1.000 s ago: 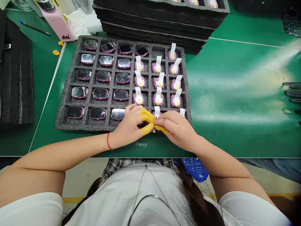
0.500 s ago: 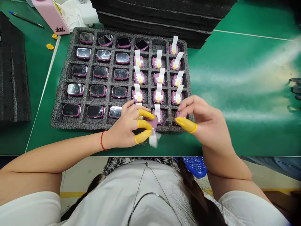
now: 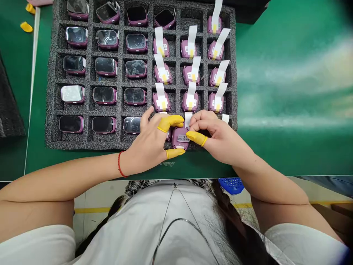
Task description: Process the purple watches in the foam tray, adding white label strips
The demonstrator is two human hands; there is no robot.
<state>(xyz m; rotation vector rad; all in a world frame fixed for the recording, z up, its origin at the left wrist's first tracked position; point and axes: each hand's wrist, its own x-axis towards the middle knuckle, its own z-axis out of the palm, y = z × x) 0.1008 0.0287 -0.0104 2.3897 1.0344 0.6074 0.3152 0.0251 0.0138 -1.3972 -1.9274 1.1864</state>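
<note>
1. The left hand (image 3: 146, 143) is closed on a pink smartwatch (image 3: 178, 139), with yellow finger cots (image 3: 174, 153) pressing on its left side and the thumb side spread toward the far left.
2. The right hand (image 3: 217, 138) grips the same watch from the right, with one cotted finger (image 3: 195, 138) against its right edge and the other fingers bent over its far end.
3. The watch is held just above the near row of the foam tray (image 3: 50, 110), close to the tray's near edge, with its back facing up. A small barcode label (image 3: 183, 138) shows on that back.
4. A white tab (image 3: 188, 119) rises from the far side of the watch. It looks attached to the watch, though the fingers partly hide the join.
5. The tray is dark grey and divided into cells, with one watch in each cell that shows.
6. The three left columns hold watches (image 3: 103, 95) with their glass faces up.
7. The right columns hold watches (image 3: 189, 102) with their backs up, each with a white tab and a yellow strip.
8. The tray sits on a green mat (image 3: 284, 110). Two loose finger cots (image 3: 26, 27) lie on it at the far left, and a red string bracelet (image 3: 119, 164) circles the left wrist.
</note>
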